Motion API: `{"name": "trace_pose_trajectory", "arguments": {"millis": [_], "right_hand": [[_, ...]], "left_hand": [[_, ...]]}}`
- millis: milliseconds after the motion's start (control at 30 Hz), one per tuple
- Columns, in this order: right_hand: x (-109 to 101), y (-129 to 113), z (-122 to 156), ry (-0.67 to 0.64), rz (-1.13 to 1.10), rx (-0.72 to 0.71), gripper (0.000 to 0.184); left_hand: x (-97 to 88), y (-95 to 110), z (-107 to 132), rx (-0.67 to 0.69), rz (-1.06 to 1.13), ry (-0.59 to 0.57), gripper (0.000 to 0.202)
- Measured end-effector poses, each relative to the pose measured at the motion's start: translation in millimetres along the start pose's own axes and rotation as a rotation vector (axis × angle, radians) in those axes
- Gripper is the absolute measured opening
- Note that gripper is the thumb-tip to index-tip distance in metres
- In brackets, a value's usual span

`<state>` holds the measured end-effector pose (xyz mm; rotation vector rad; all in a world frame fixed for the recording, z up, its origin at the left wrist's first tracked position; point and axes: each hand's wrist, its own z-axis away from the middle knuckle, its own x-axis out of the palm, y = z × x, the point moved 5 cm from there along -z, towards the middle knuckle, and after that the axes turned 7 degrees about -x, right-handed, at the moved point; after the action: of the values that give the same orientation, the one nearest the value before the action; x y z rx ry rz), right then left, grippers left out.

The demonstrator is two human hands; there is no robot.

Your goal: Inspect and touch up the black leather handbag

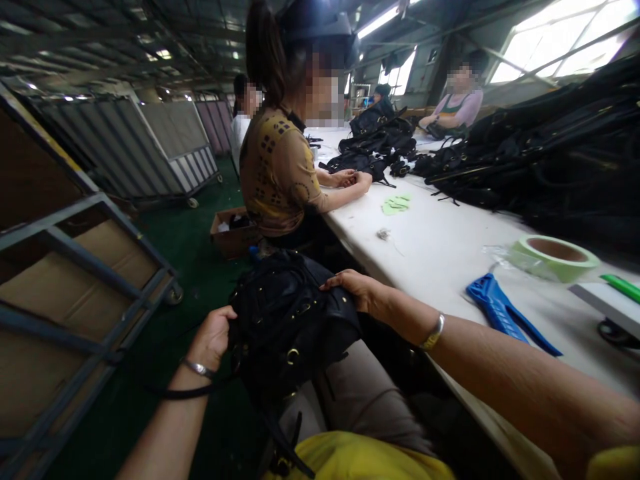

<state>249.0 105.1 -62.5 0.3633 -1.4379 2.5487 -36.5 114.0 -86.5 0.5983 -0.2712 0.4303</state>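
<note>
Left grip is pinching one side of a black bag while the right grip is holding its other side, the bag lying over the lap just outside the left edge of the white surface.

No readable lettering, numbers or signs.
Nothing legible shows on the black bag at lower centre, or on the blue tool and green tape roll at right.
</note>
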Motion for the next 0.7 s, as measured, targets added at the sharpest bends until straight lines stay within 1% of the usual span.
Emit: {"name": "trace_pose_trajectory", "arguments": {"millis": [33, 133, 300, 367, 567, 700], "right_hand": [[-3, 3, -3, -0.002, 0.004, 0.035, 0.009], [-13, 10, -9, 0.005, 0.006, 0.101, 0.014], [-18, 10, -4, 0.041, 0.004, 0.118, 0.016], [-18, 7, 0, 0.062, 0.007, 0.113, 0.015], [-17, -4, 8, 0.082, 0.005, 0.090, 0.014], [-19, -8, 20, 0.135, 0.031, 0.042, 0.012]], "left_hand": [[-0.6, -5, -2, -0.034, -0.014, -0.002, 0.050], [-0.8, -19, -8, -0.109, -0.040, -0.006, 0.049], [0.1, -36, -15, -0.167, -0.067, 0.000, 0.036], [0.0, -38, -18, -0.173, -0.073, -0.002, 0.033], [3.1, -37, -27, -0.173, -0.100, -0.018, 0.040], [2.9, -44, -27, -0.157, -0.208, -0.010, 0.036]]}}
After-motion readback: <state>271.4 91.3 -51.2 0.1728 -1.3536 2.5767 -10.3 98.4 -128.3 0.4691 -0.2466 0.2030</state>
